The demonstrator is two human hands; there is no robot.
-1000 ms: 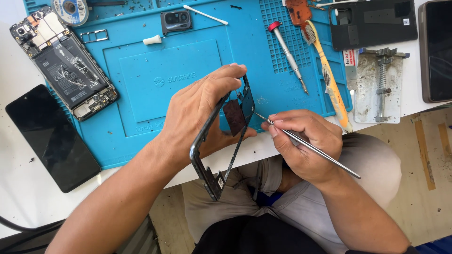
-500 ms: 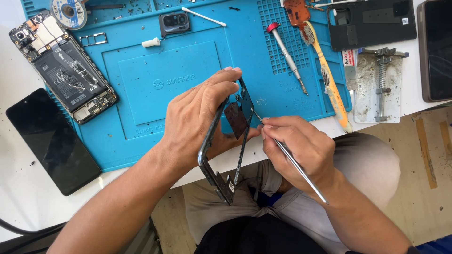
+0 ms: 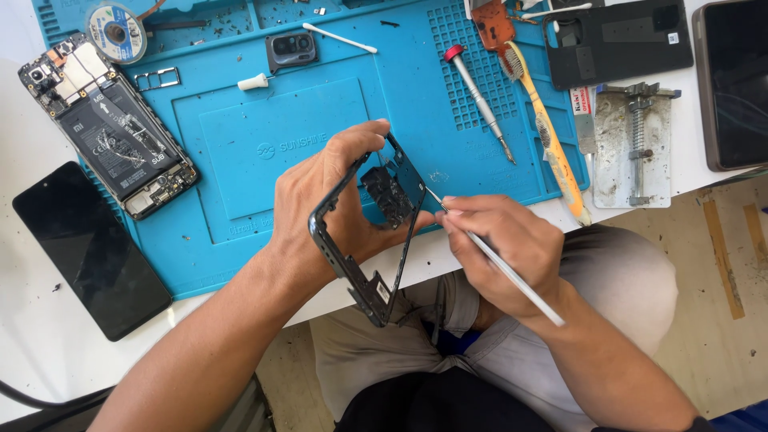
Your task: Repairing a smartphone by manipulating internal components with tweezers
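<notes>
My left hand [image 3: 324, 204] grips a black phone frame [image 3: 346, 268], tilted on edge above the front edge of the blue work mat [image 3: 240, 136]. A dark, crumpled piece [image 3: 390, 192] sits inside the frame's upper part. My right hand [image 3: 504, 244] holds thin metal tweezers [image 3: 496, 260]; their tip touches the frame's right edge near that dark piece.
An opened phone body [image 3: 112, 128] lies on the mat's left; a black screen panel [image 3: 88, 248] lies on the white table. A camera module [image 3: 291, 50], a screwdriver [image 3: 480, 96], a yellow-handled brush [image 3: 552, 144], a metal holder [image 3: 636, 144], a black back cover [image 3: 620, 40] and a tape roll [image 3: 117, 32] lie further back.
My left hand has turned the frame more upright. My right hand has moved up and left, bringing the tweezers' tip onto the frame's edge.
</notes>
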